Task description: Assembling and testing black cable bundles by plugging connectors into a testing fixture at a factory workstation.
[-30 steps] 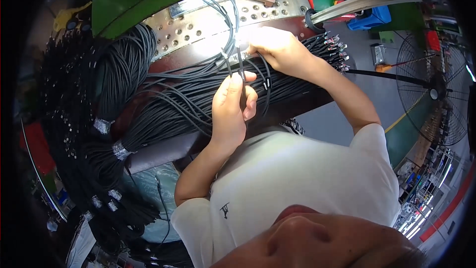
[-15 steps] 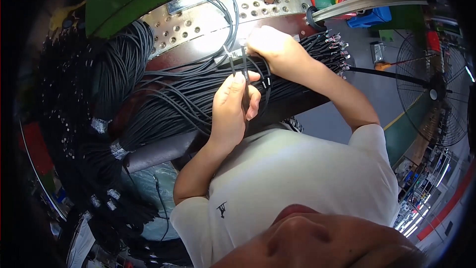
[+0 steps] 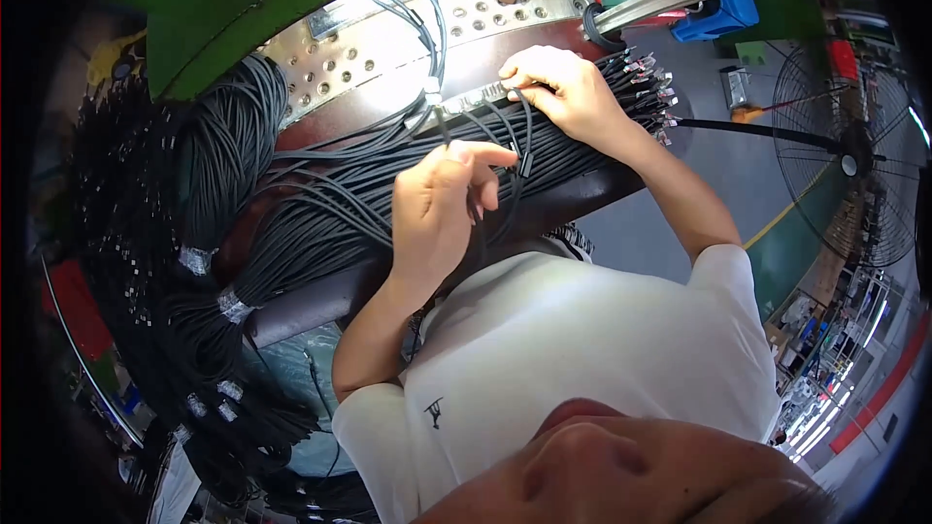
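Observation:
My left hand is closed, thumb against index finger, on a thin black cable whose upper end points at the brightly lit strip. My right hand pinches at the far side of that strip, where a looped black cable comes up to its fingertips. The narrow pale metal strip lies between both hands, with several cable ends along it. Below the strip, a small black sleeve hangs on the cables. Glare hides detail at the cable ends.
A thick bundle of black cables lies across the bench, its connector ends at the right. Coiled cables lie left. A perforated metal plate and green machine cover stand behind. A fan is at far right.
My right hand has moved rightward along the strip, and its fingertips now show. My left hand has drawn slightly left and down; one cable now rises from it where two dark lengths showed.

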Demonstrator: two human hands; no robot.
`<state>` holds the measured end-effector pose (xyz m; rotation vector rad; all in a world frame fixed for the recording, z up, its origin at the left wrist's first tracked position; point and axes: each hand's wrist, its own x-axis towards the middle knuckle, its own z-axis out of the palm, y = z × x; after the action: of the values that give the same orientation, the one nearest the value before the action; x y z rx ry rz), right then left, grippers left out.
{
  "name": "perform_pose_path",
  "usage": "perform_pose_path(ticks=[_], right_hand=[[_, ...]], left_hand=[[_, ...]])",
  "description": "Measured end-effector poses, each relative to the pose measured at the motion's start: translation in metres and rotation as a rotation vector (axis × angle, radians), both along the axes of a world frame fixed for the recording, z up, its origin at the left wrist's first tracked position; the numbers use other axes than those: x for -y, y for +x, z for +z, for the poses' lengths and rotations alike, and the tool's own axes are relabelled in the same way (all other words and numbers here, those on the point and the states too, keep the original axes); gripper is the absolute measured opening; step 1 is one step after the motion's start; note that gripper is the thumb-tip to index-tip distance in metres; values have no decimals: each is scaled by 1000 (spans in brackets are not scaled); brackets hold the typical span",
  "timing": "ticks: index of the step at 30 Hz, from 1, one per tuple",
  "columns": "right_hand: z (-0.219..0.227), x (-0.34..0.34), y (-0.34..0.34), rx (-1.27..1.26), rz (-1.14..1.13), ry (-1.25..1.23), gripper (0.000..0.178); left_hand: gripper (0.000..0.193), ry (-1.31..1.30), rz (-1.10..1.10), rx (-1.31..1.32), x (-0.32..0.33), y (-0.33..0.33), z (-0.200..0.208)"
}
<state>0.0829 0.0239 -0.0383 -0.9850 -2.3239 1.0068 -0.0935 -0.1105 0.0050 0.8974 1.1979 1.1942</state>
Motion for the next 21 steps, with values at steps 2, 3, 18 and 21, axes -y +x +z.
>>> perform_pose_path(ticks=[2, 3, 18, 21], right_hand=[[0, -5, 0, -33, 13, -102, 11], [0, -9, 1, -62, 20, -201, 11], [27, 10, 0, 53, 111, 594, 23], [35, 11, -5, 21, 271, 621, 20]], left_hand=[[46, -27, -57, 41, -1, 5, -6], [47, -34, -79, 89, -2, 7, -11], [42, -191, -344, 102, -27, 9, -3], [37, -128, -490, -224, -30, 5, 14]])
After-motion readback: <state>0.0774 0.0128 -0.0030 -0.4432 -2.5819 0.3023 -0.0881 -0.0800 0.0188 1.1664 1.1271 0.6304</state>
